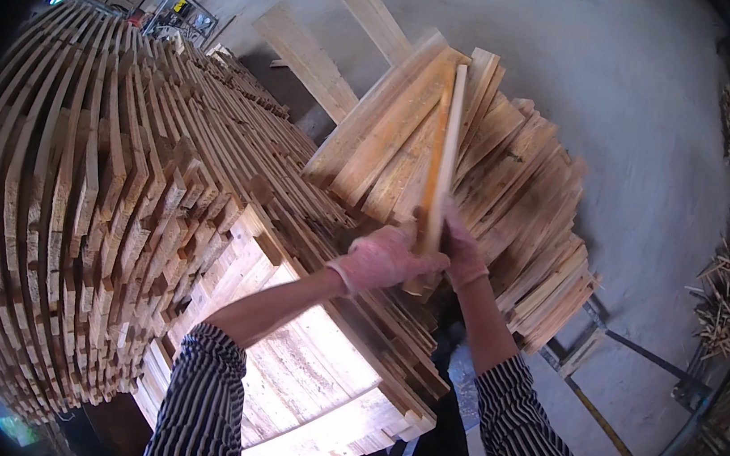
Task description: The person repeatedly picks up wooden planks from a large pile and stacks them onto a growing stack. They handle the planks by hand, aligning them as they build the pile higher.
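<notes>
Between my two hands a long wooden board (pixel 453 130) is held on edge, pointing away from me, with a pale narrow side and a darker, yellowish side showing. My left hand (pixel 384 257), in a pinkish work glove, is closed around its near end. On the other side, my right hand (pixel 463 253), gloved alike and a little blurred, grips the same board; some of its fingers are hidden behind the wood. Under and beyond the board lies a stack of loose planks (pixel 514 182), several fanned out at an angle.
A tall stack of boards (pixel 98 198) fills the left side. Near me is a brightly lit block of pale boards (pixel 302 383). Two planks (pixel 312 60) jut over the concrete floor (pixel 647 125). A metal frame (pixel 603 426) and a pile of sticks (pixel 726 296) are at right.
</notes>
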